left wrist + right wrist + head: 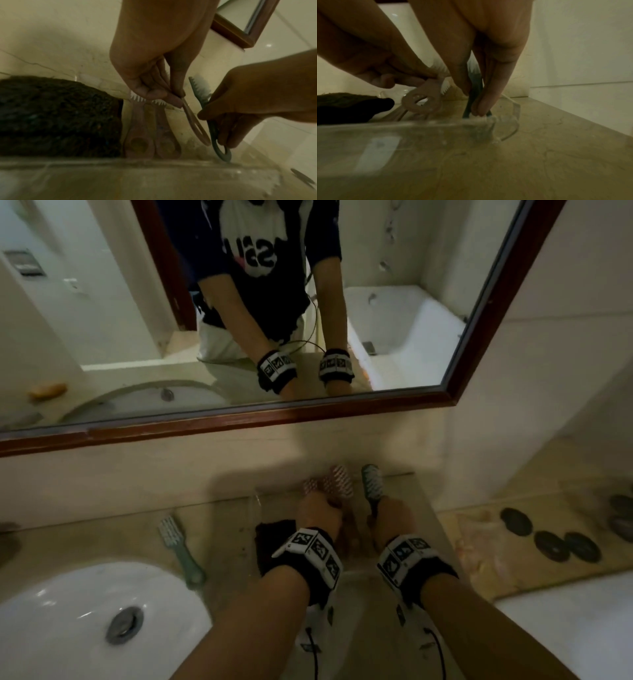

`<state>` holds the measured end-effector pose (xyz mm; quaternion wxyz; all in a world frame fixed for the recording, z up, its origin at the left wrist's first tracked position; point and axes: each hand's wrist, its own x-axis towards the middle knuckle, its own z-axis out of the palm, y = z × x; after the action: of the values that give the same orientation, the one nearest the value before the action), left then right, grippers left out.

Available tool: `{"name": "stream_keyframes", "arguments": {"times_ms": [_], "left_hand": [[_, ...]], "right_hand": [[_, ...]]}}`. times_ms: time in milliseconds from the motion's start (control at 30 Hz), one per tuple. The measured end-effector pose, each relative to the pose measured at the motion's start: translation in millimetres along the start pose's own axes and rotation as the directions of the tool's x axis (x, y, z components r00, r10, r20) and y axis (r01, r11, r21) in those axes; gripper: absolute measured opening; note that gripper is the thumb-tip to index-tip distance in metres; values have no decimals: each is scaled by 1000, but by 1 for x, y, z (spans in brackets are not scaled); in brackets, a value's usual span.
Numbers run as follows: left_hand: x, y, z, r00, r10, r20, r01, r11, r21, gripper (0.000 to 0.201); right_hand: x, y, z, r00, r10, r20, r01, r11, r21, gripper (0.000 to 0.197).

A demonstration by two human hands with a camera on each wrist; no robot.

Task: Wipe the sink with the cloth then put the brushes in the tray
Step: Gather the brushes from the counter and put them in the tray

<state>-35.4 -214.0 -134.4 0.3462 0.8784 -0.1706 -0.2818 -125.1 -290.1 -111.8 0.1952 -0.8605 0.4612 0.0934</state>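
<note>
Close in, the left hand pinched a pink brush by its handle between thumb and curled fingers, looped end pointing back toward the person, bristle head away toward the wall. Alongside it, the right hand had its fingers closed round the handle of a green brush, held on the same axis, loop end low near the front wall of the clear tray. Two more pink brushes lay flat in the tray, side by side, handles toward the person. Dark cloth sat just left of them, apparently in the tray, though the head view left its edge unclear.

Outward: one more green brush lay on the tabletop, between tray and sink, long axis running front to back, handle end near the basin rim. It lay left of both hands; the left hand was nearer, so it seemed the likelier one to fetch it once its own brush was set down. Mirror stood above.
</note>
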Motion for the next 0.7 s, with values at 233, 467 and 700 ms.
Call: {"name": "stream_keyframes", "arguments": {"times_ms": [233, 467, 700], "left_hand": [[9, -9, 11, 999, -49, -23, 50, 997, 55, 19], [12, -9, 17, 999, -40, -20, 40, 998, 40, 25], [14, -5, 29, 999, -10, -43, 14, 996, 89, 25]], "right_hand": [[-5, -2, 5, 1000, 8, 13, -9, 999, 52, 28], [2, -3, 11, 998, 56, -20, -52, 982, 181, 30], [-3, -4, 9, 999, 32, 26, -35, 987, 155, 26]]}}
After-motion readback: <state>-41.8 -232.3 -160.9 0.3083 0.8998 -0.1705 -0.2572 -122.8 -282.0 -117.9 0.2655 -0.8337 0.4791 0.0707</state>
